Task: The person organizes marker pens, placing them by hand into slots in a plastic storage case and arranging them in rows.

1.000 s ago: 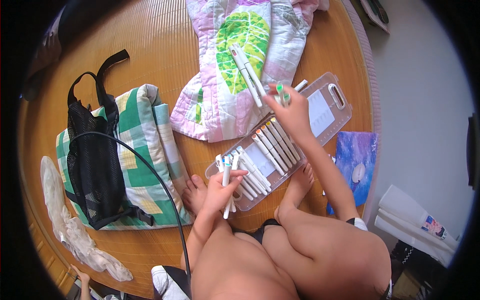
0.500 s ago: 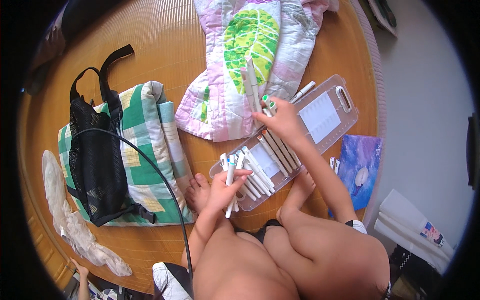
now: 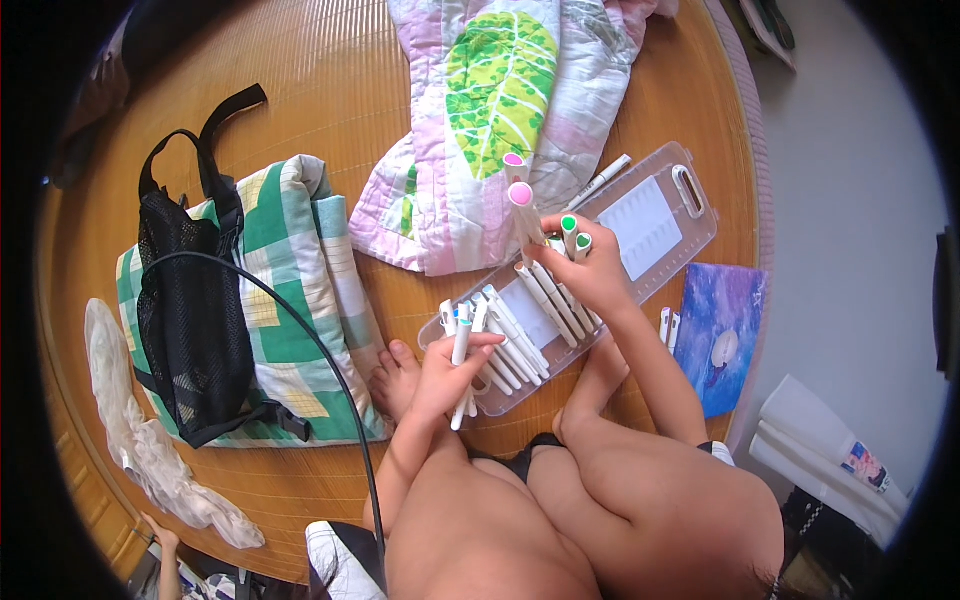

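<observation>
My left hand is closed around a white marker with a teal end, at the near left corner of a clear plastic case. Several white markers fill that corner, some partly hidden by my fingers. In my right hand, over the middle of the case, is a bunch of white markers: pink-ended markers tilt away from my thumb, and green-ended markers stand between the fingers. Just below them, a row of brown-ended markers lies in the case.
A loose marker lies beside the case lid. Two more markers are next to a blue-purple picture. A leaf-patterned quilt lies beyond; at left, a black mesh bag on a folded checked quilt, and a crumpled plastic bag.
My right hand has moved slightly right and toward me, tipping the pink-ended markers so that their ends face up. My left hand stays almost in place.
</observation>
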Demonstrator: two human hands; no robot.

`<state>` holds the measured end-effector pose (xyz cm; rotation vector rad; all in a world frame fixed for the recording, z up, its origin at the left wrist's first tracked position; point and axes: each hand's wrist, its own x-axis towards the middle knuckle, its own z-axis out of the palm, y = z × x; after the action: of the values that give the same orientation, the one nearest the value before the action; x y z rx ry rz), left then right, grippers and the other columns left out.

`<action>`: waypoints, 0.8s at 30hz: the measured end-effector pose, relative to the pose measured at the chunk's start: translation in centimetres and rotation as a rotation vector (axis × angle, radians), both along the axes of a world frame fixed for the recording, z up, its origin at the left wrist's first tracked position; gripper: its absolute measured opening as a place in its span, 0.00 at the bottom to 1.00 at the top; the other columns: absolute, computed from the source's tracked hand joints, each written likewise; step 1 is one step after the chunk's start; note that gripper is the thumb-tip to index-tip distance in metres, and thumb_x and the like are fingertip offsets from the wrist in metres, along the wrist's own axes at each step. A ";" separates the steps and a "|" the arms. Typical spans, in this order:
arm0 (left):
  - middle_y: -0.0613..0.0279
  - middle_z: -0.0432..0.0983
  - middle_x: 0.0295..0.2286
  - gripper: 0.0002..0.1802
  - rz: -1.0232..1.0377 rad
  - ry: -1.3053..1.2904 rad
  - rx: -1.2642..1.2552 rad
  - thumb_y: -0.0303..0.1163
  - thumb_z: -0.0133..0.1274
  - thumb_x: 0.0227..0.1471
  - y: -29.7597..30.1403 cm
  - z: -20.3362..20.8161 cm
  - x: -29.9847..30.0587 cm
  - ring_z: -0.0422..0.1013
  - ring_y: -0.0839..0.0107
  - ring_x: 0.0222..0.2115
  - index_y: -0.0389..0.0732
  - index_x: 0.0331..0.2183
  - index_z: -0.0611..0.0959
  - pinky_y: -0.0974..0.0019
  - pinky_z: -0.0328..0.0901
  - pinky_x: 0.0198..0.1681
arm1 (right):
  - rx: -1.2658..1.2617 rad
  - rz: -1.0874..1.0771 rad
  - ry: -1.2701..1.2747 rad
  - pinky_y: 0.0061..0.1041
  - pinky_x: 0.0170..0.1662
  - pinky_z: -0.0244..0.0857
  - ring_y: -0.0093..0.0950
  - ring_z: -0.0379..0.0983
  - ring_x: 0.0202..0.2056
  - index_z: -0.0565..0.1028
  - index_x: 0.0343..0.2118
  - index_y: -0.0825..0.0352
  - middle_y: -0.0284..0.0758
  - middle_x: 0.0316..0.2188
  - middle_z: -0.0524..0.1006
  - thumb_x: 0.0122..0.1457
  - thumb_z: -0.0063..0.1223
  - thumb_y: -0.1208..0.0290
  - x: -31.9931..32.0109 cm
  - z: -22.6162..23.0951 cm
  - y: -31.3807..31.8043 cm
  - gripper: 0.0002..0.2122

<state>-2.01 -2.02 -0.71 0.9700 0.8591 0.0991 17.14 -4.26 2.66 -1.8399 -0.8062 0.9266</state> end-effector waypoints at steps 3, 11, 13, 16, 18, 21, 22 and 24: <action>0.67 0.71 0.22 0.09 0.007 0.006 0.043 0.23 0.45 0.42 -0.1 0.0 0.0 0.63 0.82 0.24 0.36 0.29 0.77 0.78 0.58 0.28 | -0.013 0.007 0.082 0.14 0.27 0.59 0.15 0.66 0.23 0.71 0.26 0.69 0.29 0.18 0.72 0.40 0.52 0.76 0.0 0.6 -0.4 0.07; 0.66 0.69 0.21 0.09 0.091 -0.043 0.127 0.21 0.45 0.41 0.2 0.8 -1.3 0.62 0.81 0.20 0.35 0.29 0.76 0.79 0.57 0.24 | -0.138 -0.091 0.168 0.12 0.17 0.57 0.13 0.64 0.17 0.71 0.26 0.67 0.29 0.16 0.71 0.40 0.54 0.73 0.6 0.5 -1.2 0.08; 0.65 0.69 0.22 0.08 0.147 -0.055 0.136 0.21 0.45 0.41 0.4 0.6 -1.7 0.62 0.80 0.21 0.34 0.29 0.76 0.78 0.58 0.24 | -0.136 -0.103 0.163 0.11 0.16 0.54 0.13 0.62 0.15 0.71 0.26 0.69 0.29 0.16 0.71 0.40 0.54 0.73 1.0 0.8 -0.3 0.09; 0.67 0.69 0.23 0.09 0.152 -0.111 0.119 0.23 0.45 0.43 0.5 -0.1 -1.8 0.62 0.82 0.22 0.37 0.32 0.75 0.80 0.58 0.25 | -0.188 -0.090 0.063 0.12 0.16 0.55 0.13 0.62 0.15 0.71 0.29 0.69 0.30 0.19 0.71 0.40 0.55 0.71 2.3 -0.3 1.4 0.12; 0.67 0.69 0.24 0.09 0.147 -0.095 0.118 0.23 0.45 0.43 0.5 0.0 -1.6 0.62 0.82 0.22 0.36 0.32 0.75 0.80 0.58 0.25 | 0.117 0.047 -0.395 0.14 0.20 0.59 0.15 0.65 0.20 0.71 0.31 0.68 0.31 0.23 0.72 0.40 0.55 0.71 2.7 -2.1 2.2 0.13; 0.67 0.68 0.24 0.09 0.157 -0.073 0.123 0.23 0.45 0.43 0.2 0.1 -1.6 0.62 0.82 0.21 0.36 0.31 0.75 0.80 0.58 0.25 | -0.007 -0.063 -0.304 0.21 0.30 0.60 0.25 0.67 0.28 0.71 0.30 0.68 0.36 0.27 0.72 0.38 0.55 0.71 3.5 -2.2 2.0 0.14; 0.67 0.68 0.24 0.09 0.161 -0.074 0.103 0.24 0.45 0.43 0.0 0.1 -1.7 0.62 0.82 0.21 0.36 0.31 0.75 0.80 0.58 0.25 | -0.028 -0.160 -0.322 0.26 0.34 0.59 0.34 0.67 0.30 0.71 0.28 0.69 0.42 0.28 0.71 0.36 0.56 0.70 4.5 -2.7 1.7 0.14; 0.67 0.68 0.23 0.09 0.163 -0.078 0.082 0.24 0.45 0.43 -0.1 0.1 -1.7 0.62 0.82 0.21 0.36 0.31 0.75 0.80 0.58 0.24 | -0.138 -0.159 -0.610 0.30 0.33 0.59 0.38 0.66 0.30 0.70 0.27 0.70 0.43 0.25 0.70 0.35 0.56 0.69 7.3 -3.3 1.0 0.14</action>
<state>-3.72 -2.09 -0.66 0.9656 0.8665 0.3115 24.48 -3.26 -0.69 -2.3112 -0.9520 0.3159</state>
